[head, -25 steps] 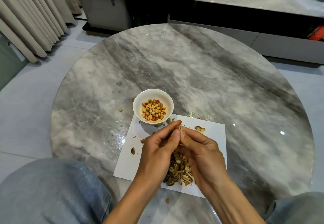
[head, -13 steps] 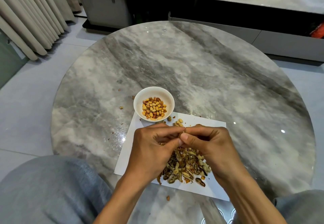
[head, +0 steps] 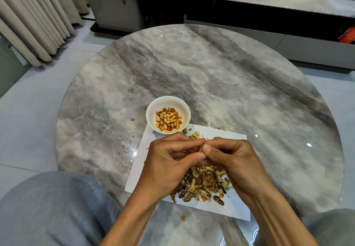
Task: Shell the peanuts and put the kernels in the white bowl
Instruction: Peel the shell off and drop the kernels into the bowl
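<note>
From the head camera, we hold one peanut (head: 201,146) between both hands, above the near part of the white paper sheet (head: 236,140). Our left hand (head: 167,161) pinches it from the left with thumb and curled fingers, and our right hand (head: 230,157) pinches it from the right the same way; only a sliver of tan shell shows between the thumbs. The white bowl (head: 168,101) sits just beyond the hands, at the paper's far left corner, with a layer of kernels (head: 168,119) inside. A pile of empty shells (head: 203,184) lies on the paper under our wrists, and a few loose kernels (head: 195,135) rest near the bowl. We judge the shell light, dry and brittle: it should crack under thumb pressure along its seam. The kernels look small and smooth, so we pinch them gently or they may slip.
</note>
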Motion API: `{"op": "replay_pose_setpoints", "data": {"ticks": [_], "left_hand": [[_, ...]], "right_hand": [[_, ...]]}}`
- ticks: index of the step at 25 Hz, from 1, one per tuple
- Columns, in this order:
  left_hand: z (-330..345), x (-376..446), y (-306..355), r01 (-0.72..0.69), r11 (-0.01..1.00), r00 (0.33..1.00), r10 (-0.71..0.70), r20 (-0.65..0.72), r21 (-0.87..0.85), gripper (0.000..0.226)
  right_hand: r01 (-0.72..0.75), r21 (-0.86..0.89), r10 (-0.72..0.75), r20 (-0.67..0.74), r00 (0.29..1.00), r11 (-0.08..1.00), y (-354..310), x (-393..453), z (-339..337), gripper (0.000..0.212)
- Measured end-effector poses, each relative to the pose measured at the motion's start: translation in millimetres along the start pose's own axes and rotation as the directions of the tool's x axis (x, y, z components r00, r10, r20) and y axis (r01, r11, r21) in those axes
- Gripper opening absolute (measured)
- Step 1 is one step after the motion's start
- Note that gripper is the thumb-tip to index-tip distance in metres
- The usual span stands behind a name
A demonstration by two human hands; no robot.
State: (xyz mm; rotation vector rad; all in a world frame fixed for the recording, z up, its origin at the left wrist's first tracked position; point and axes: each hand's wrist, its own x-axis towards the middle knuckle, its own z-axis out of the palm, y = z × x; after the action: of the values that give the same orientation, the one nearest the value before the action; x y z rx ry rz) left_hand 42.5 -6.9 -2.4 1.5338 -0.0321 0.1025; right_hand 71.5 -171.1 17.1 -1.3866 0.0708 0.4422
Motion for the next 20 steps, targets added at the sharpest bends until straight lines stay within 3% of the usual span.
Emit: {"op": "replay_pose_setpoints", "data": {"ticks": [7, 14, 17, 20], "left_hand": [[3.1, -0.1, -4.0, 0.063, 0.995, 0.997, -0.067, -0.047, -0.076, 0.029], [3.3, -1.2, -1.5, 0.033, 0.999, 0.994, -0.028, -0.101, 0.043, 0.028], [2.6, -2.4, -4.9, -0.041, 0.976, 0.997, 0.054, -0.052, 0.215, 0.029], [5.6, -3.9, -3.4, -0.065, 0.977, 0.989, 0.090, -0.116, 0.203, 0.026]], "right_hand": [[0.131, -0.129, -0.143, -0.089, 0.986, 0.983, 1.4, -4.7, 7.6, 0.015], [0.031, -0.062, -0.033, -0.027, 0.999, 0.998, 1.2, -1.5, 6.7, 0.022], [0.072, -0.125, -0.076, -0.028, 0.997, 0.990, 0.5, -2.3, 6.4, 0.015], [0.108, -0.102, -0.120, -0.114, 0.986, 0.989, 5.7, -4.4, 12.6, 0.012]]}}
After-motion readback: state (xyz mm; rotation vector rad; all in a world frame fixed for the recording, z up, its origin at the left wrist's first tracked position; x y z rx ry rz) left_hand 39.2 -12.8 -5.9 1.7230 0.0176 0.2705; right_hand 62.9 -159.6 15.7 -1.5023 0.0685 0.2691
